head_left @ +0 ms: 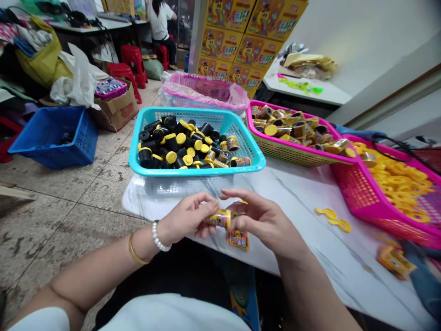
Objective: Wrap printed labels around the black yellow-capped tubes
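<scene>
My left hand (195,216), with a pearl bracelet and a gold bangle at the wrist, pinches a small cylinder (220,218) with a yellow printed wrap. Facing it, my right hand (260,220) curls its fingers at the cylinder's other end, around a shiny curved printed label (238,208); the fingers partly hide it. Just beneath the hands, printed labels (238,240) lie at the table's near edge. Beyond the hands stands a turquoise basket (196,173) holding black cylinders with yellow caps (179,140) and several wrapped ones (232,143).
A pink basket (296,155) of wrapped cylinders stands at the back right, beside another pink basket (351,179) of yellow plastic pieces. Loose yellow pieces (333,219) lie on the marbled table (292,197). A blue crate (57,142) is on the floor, left. A person (160,23) sits far back.
</scene>
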`<action>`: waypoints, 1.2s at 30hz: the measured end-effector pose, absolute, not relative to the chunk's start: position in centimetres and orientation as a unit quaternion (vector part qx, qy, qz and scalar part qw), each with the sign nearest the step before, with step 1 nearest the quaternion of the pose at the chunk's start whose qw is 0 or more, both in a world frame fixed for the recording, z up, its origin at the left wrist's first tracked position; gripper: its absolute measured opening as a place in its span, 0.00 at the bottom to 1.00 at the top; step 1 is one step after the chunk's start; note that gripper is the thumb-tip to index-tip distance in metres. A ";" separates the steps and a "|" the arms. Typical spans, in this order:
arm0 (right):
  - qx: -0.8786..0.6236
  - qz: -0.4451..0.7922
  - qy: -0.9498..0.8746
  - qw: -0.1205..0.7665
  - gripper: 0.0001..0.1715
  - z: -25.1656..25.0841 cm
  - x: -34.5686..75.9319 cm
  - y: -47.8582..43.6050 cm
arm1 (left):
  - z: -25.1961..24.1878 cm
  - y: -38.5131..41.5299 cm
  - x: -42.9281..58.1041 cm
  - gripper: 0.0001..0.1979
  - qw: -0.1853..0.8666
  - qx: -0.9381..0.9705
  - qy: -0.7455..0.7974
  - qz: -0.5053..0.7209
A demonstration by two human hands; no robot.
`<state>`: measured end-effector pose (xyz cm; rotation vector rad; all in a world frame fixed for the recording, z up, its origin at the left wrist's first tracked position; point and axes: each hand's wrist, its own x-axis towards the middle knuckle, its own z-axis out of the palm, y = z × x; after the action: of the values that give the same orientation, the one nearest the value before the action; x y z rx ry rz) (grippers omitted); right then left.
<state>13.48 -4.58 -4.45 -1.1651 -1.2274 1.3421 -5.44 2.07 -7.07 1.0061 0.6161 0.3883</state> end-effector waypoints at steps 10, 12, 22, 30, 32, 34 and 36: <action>-0.470 0.413 -0.606 0.490 0.07 -4.2 12.4 -4.5 | -7.8 2.1 -5.9 0.29 0.879 0.351 0.254 0.200; -0.509 0.309 -0.648 0.475 0.07 -3.2 13.9 -3.7 | -8.3 2.3 -5.8 0.32 0.885 0.335 0.244 0.211; -0.657 -0.030 -0.753 0.022 0.13 1.9 15.5 9.9 | -9.9 1.7 -5.8 0.28 0.860 0.391 0.235 0.229; -0.652 0.015 -0.741 -0.163 0.15 -2.0 14.4 17.5 | -9.9 2.0 -6.0 0.28 0.850 0.413 0.234 0.227; -0.658 0.008 -0.741 -0.134 0.17 -1.4 14.9 17.0 | -9.8 1.9 -6.0 0.27 0.842 0.423 0.241 0.232; -0.674 -0.011 -0.733 -0.089 0.19 -0.2 15.6 15.3 | -9.5 1.6 -6.1 0.27 0.831 0.432 0.257 0.240; -0.686 -0.016 -0.727 0.036 0.21 1.1 16.4 12.5 | -9.3 1.2 -6.2 0.25 0.811 0.455 0.273 0.246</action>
<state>16.41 12.46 1.08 -2.1061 -2.2330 -0.0496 -6.19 1.19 -9.33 0.9711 0.5832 0.5249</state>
